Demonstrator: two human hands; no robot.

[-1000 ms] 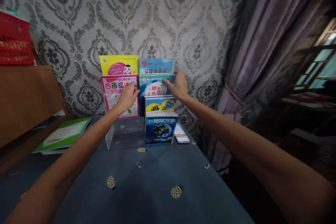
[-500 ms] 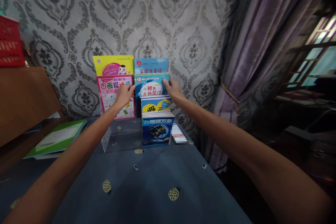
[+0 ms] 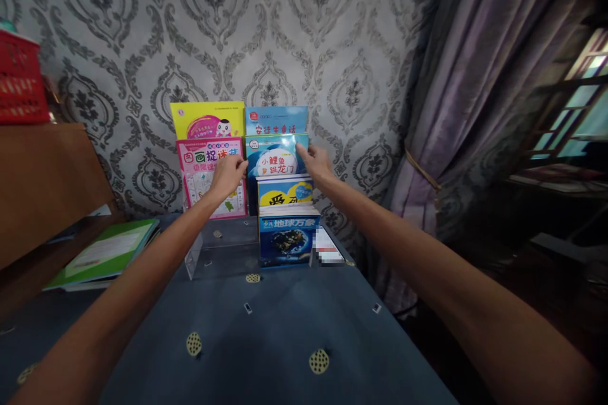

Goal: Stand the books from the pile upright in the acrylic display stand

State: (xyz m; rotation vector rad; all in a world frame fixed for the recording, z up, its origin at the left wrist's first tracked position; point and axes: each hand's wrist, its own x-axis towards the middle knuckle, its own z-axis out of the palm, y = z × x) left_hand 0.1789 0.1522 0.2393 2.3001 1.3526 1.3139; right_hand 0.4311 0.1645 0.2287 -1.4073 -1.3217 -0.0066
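A teal children's book (image 3: 279,161) with red Chinese characters in a white oval stands upright in the right column of a stepped clear rack (image 3: 192,256). My right hand (image 3: 317,163) grips its right edge, thumb on the front cover. At the left edge, my left hand (image 3: 228,176) is closed with fingertips pinched on the book's side, overlapping a pink puzzle book (image 3: 194,177). Behind stand a yellow book (image 3: 190,115) and a light-blue book (image 3: 280,117). Lower in front are a yellow-and-blue book (image 3: 285,193) and a dark-blue earth book (image 3: 287,243).
A blue patterned cloth covers the table (image 3: 251,342). Green-covered booklets (image 3: 104,250) lie at left beside a brown wooden piece (image 3: 47,183), with a red basket (image 3: 21,79) above. A partly blurred phone-like object (image 3: 327,245) lies right of the rack. A purple curtain (image 3: 427,139) hangs at right.
The view has shifted slightly. My left hand's fingertips sit a little lower along the book's left edge. My right hand keeps its place, and the books stand as before.
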